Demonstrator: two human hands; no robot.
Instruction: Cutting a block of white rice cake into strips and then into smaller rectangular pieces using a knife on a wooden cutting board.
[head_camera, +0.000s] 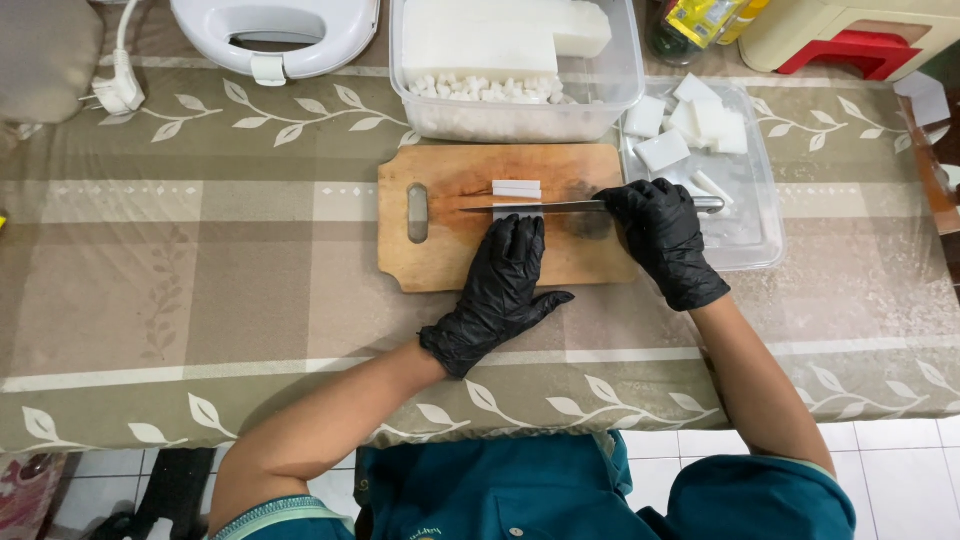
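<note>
— Looking down from the head camera, what crowds the wooden cutting board (455, 250)?

— At its far edge a clear plastic tub (620, 95) stands touching or just beside it. To the right a clear tray (755, 235) lies against the board's end. Farther back on the left are a white appliance with a latch (275, 35) and a white plug (118, 92). All rest on a leaf-patterned tablecloth (200, 280).

— And the hands?

— Both wear black gloves. The left hand (500, 290) lies flat on the board, fingers pressed together and stretched forward, their tips against a white block (516, 190) near the board's middle. The right hand (665, 240) is closed round the handle of a long knife (545, 206), whose blade lies across the block, pointing left.

— Anything you can't make out?

— The left fingertips cover the near part of the block, so I cannot tell how far the blade has gone in. The knife handle is almost wholly hidden in the right hand. The tub, the appliance and some yellow and red objects at the top right are cut off by the frame.

— What do the containers hold?

— The tub holds a large white slab (480, 35) with many small white cubes (490, 90) heaped in front of it. The tray holds several flat white squares (662, 150).
</note>
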